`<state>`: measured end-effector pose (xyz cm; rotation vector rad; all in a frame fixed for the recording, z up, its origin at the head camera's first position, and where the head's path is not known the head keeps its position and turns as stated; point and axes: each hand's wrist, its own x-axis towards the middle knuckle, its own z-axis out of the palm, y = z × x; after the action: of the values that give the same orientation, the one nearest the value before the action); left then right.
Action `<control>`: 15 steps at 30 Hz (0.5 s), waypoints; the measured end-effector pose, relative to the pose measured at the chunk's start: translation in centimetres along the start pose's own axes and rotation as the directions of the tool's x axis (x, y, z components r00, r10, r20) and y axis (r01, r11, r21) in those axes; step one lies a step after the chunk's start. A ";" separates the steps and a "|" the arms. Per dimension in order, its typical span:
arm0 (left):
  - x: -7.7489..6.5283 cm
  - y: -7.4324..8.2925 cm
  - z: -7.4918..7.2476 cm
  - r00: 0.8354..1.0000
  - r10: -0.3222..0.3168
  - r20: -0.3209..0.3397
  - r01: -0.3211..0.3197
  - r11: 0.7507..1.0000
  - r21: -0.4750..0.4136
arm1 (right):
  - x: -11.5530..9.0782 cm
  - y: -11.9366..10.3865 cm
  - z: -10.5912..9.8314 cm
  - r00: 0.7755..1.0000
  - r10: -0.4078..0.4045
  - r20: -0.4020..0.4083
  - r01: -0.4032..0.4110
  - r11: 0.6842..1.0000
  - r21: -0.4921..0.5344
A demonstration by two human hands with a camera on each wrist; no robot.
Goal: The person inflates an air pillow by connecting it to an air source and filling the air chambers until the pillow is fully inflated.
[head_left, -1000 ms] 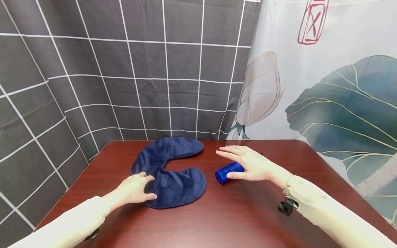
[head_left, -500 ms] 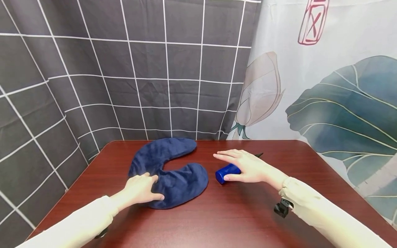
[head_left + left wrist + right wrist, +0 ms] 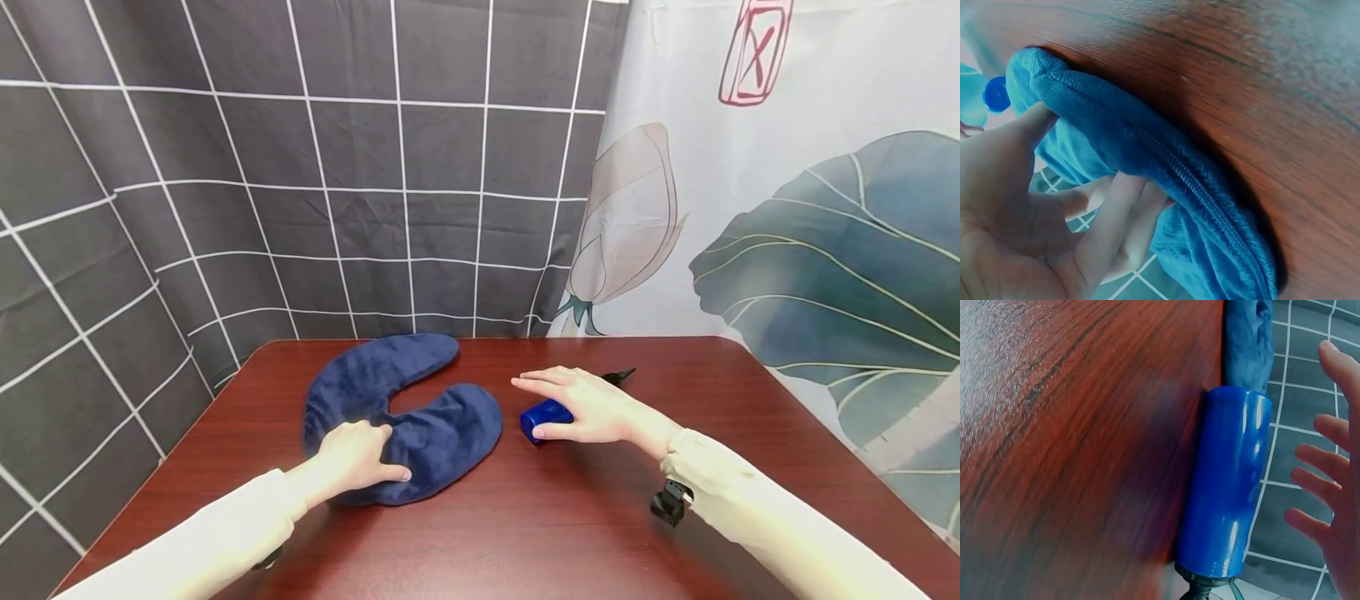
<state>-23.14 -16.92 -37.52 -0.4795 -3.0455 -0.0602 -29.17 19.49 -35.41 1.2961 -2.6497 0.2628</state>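
Note:
A navy plush U-shaped neck pillow (image 3: 442,437) lies flat on the table, its gap facing right. My left hand (image 3: 354,457) rests on its near left part; in the left wrist view the fingers (image 3: 1124,212) touch the fabric beside a zipper, with the thumb farther along the edge. To the right lies a blue cylinder (image 3: 1225,487) with a black tapered end (image 3: 618,377) pointing away. Over it my right hand (image 3: 588,406) hovers with fingers spread, partly hiding it in the head view; the right wrist view shows a gap between the fingers and the cylinder.
The reddish-brown wooden table (image 3: 487,550) reaches back to a dark grid-patterned curtain (image 3: 360,208). At the right hangs a white curtain (image 3: 697,308) printed with a lotus. A small black camera (image 3: 671,502) is on the right wrist.
My left hand has moved right along the pillow, which has turned counterclockwise, its far end shifting left. My right hand has drifted slightly left and nearer; the cylinder stays in place.

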 end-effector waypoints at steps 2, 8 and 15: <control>0.2 0.0 0.1 1.000 -0.001 0.007 0.001 1.000 -0.003 | 0.2 -0.1 0.2 1.000 0.000 0.004 0.000 1.000 -0.004; 0.5 0.2 0.1 1.000 -0.010 0.029 0.011 1.000 -0.016 | 1.0 -0.6 1.0 0.999 -0.031 0.012 0.031 0.999 0.007; 0.3 -0.2 0.0 0.999 -0.031 0.032 0.030 0.999 0.040 | 1.9 -0.9 1.5 0.999 -0.040 0.013 0.040 0.999 0.006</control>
<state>-23.49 -17.00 -37.51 -0.4357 -3.0795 0.0057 -29.70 17.14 -36.31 1.3559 -2.6325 0.2573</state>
